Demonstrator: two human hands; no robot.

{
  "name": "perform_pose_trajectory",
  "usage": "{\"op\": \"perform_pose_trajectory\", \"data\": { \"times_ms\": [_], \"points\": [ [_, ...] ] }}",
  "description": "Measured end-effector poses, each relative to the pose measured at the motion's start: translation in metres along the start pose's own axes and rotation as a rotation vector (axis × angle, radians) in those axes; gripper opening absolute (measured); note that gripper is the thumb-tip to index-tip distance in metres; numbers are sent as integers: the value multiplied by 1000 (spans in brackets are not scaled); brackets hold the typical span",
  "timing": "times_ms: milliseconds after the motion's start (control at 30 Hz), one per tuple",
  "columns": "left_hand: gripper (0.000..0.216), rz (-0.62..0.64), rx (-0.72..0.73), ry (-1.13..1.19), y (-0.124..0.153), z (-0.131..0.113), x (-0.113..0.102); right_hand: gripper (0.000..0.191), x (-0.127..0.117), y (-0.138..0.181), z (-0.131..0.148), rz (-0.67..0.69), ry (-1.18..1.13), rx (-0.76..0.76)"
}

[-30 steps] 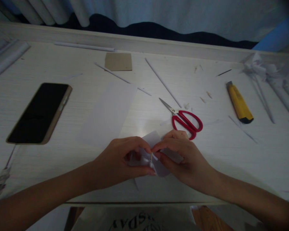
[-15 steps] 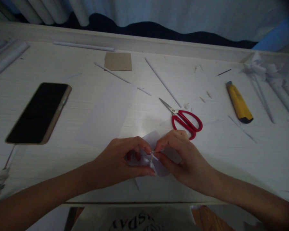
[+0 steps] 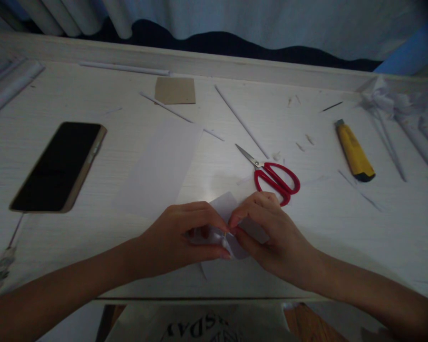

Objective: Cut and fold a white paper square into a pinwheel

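Observation:
My left hand and my right hand meet near the table's front edge, fingertips pinched together on a small folded piece of white paper. Thumb and forefinger of each hand close on the paper's middle, where a thin stick-like bit barely shows. Most of the paper is hidden under my fingers. Red-handled scissors lie just beyond my right hand, blades pointing away to the left.
A white sheet lies flat left of centre. A dark phone rests at the left, a yellow utility knife at the right. Thin rolled paper sticks, a cardboard square and crumpled paper are further back.
My fingertips have closed tighter over the paper's middle, hiding the small stick that showed between them earlier. Hands stay in the same place.

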State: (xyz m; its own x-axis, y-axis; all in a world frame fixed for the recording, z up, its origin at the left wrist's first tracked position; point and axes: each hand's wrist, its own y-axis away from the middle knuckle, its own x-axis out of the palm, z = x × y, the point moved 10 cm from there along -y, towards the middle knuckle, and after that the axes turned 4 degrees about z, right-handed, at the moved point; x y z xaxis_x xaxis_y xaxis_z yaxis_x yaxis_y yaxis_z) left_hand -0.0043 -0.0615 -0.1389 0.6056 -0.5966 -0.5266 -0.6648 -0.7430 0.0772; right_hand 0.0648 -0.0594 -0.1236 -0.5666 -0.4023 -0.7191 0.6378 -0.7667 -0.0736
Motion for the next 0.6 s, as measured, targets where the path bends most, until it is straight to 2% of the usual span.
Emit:
{"op": "perform_pose_trajectory", "data": {
  "times_ms": [433, 600],
  "points": [
    [19, 7, 88, -43, 3, -6, 1, 16, -1, -1, 1, 21, 88, -24],
    [20, -15, 165, -69, 4, -11, 0, 10, 2, -1, -1, 62, 123, -34]
  ]
}}
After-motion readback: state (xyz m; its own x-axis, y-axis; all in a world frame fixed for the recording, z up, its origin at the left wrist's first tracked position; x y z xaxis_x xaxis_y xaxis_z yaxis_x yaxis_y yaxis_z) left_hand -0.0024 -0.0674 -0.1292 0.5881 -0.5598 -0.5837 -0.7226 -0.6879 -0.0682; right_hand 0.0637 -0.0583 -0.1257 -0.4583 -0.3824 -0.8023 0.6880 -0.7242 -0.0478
